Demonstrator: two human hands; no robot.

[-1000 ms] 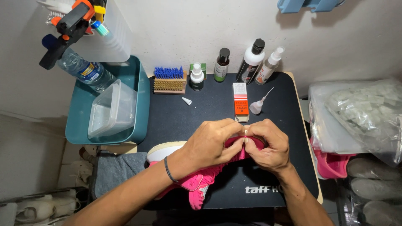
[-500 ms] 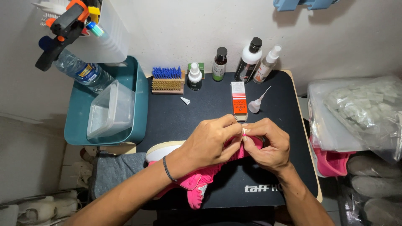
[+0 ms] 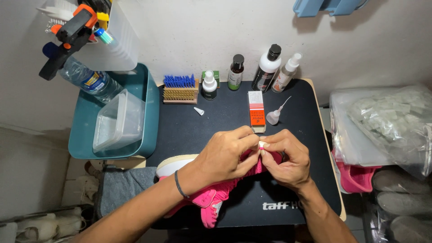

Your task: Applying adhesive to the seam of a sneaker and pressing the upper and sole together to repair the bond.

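Both hands meet over the desk [image 3: 189,130]: left hand [image 3: 227,155] and right hand [image 3: 288,157] pinch the pink shoe [image 3: 216,200] between clenched fingers [image 3: 252,144], its upper pressed beneath the fingertips, sole pointing left.

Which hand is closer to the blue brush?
Left. The left hand is just below and right of the blue brush; the right hand sits farther right, both pinching the pink shoe.

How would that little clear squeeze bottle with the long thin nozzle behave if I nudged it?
The squeeze bottle lies on its side on the black mat, so it cannot tip further. Its round body would probably roll, curving, since the thin nozzle tapers. It looks small, clear and thin-walled, so likely light and easily squashed. The orange box beside it may stop a roll leftward.
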